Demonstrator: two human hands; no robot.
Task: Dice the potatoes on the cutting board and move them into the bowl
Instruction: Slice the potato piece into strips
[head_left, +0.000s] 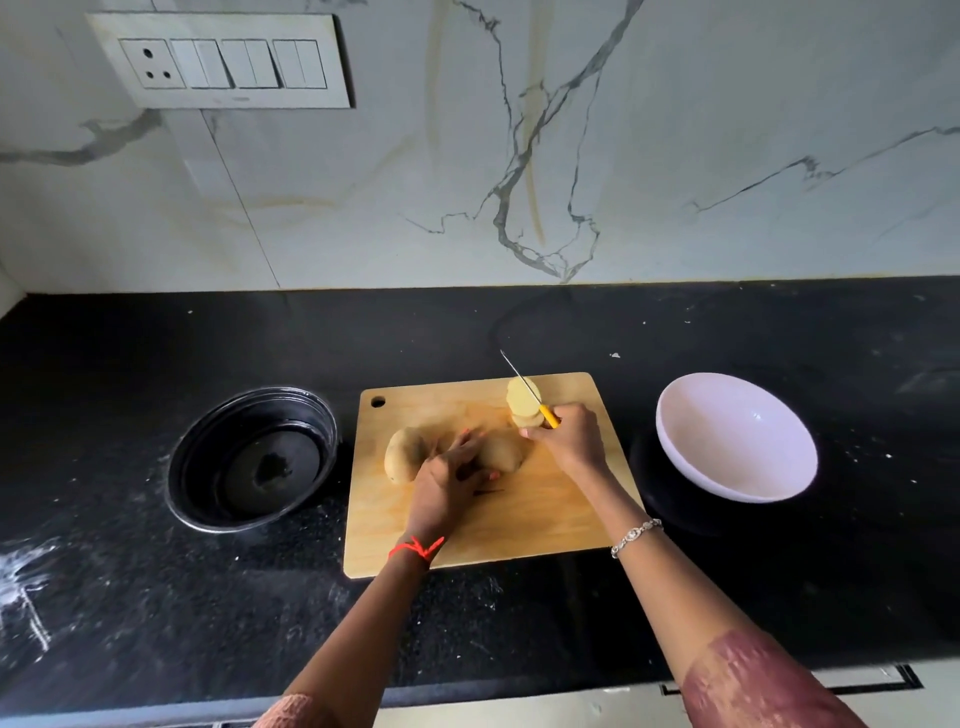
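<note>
1. So, the potatoes are all on the wooden cutting board (519, 525), none in the bowl (691, 452) yet. There's a whole potato (404, 456) on the left, a cut potato (505, 451) in the middle, and a little stack of slices (521, 401) at the far edge.
2. My left hand (447, 480) is draped over the cut potato, fingers curled on top and thumb tucked against the near side. My right hand (569, 439) is wrapped round the yellow handle of the knife (549, 415), with the thin blade pointing away over the slices.
3. Handling guess: potatoes are dense and stiff, so they won't squash. The round skin side wants to roll, though, and the cut faces look pale and probably wet, so slippery.
4. I'd lay each piece flat-face down and pin it from above with fingertips back from the blade.
5. The slices are light and look loosely stacked, so they could slide apart under the knife. Probably best to hold the stack by its sides.
6. Materials: the board is light wood, flat, with rounded corners and a hanging hole. The bowl is smooth glossy white, wide and shallow, just right of the board.
7. A round black pot (254, 462) sits to the left on the speckled black stone bench (156, 597).
</note>
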